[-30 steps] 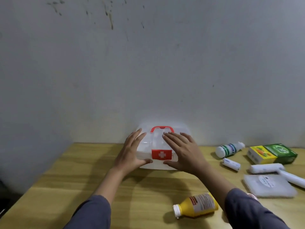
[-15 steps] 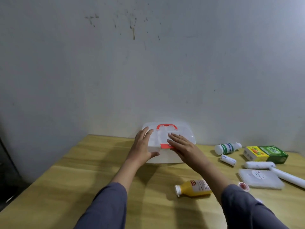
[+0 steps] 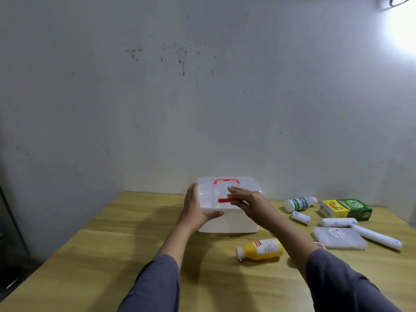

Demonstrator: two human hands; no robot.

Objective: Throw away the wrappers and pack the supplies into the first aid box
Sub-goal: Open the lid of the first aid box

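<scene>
Steadying job: left hand (image 3: 193,210) braces the box (image 3: 227,225), fingers flat, thumb spread, seemingly so the right hand (image 3: 249,201), fingers straight, can work the latch (image 3: 225,200).

Box (image 3: 227,224) against wall (image 3: 202,109); bottle (image 3: 261,249) before it; supplies (image 3: 337,237) right

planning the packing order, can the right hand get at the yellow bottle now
Probably yes: the yellow bottle lies on its side with nothing on it, near the right forearm. The right hand is at the red latch of the first aid box, so it need only draw back.
</scene>
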